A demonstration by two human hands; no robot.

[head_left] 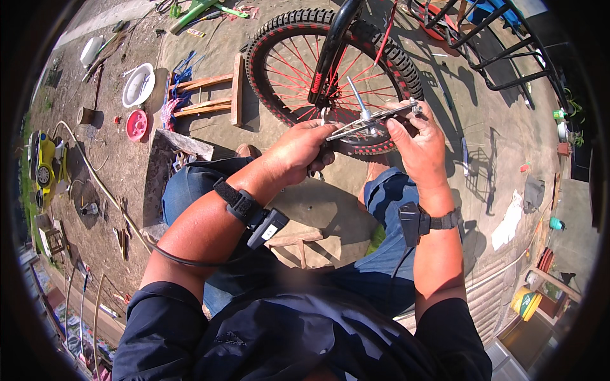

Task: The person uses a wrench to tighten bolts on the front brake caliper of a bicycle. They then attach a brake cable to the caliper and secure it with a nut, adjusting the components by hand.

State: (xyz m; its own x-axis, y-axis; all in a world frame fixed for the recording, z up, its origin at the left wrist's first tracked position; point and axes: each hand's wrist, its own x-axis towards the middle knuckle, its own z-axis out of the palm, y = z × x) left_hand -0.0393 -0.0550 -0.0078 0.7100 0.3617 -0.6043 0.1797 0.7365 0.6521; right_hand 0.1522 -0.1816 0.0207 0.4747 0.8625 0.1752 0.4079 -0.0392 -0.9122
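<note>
My left hand point(298, 151) is closed on the left end of a flat metal plate point(380, 117), seen nearly edge-on. My right hand point(416, 141) pinches its right end, with the thumb below and fingers behind. A bright metal rod point(359, 98) stands up from the plate, with a nut-like collar at its foot. Something dark shows beneath my left fingers; I cannot make it out. Just beyond the plate is a wheel point(255, 54) with a knobby black tyre, red spokes and a black fork leg point(332, 54). The plate overlaps the wheel's near rim in view.
At my left knee stands a grey metal box point(152, 184) with tools inside. Farther left lie a wooden frame point(237, 95), a white basin point(138, 86) and a pink bowl point(136, 125). A black rack point(508, 79) is far right. A hose point(95, 166) crosses the ground.
</note>
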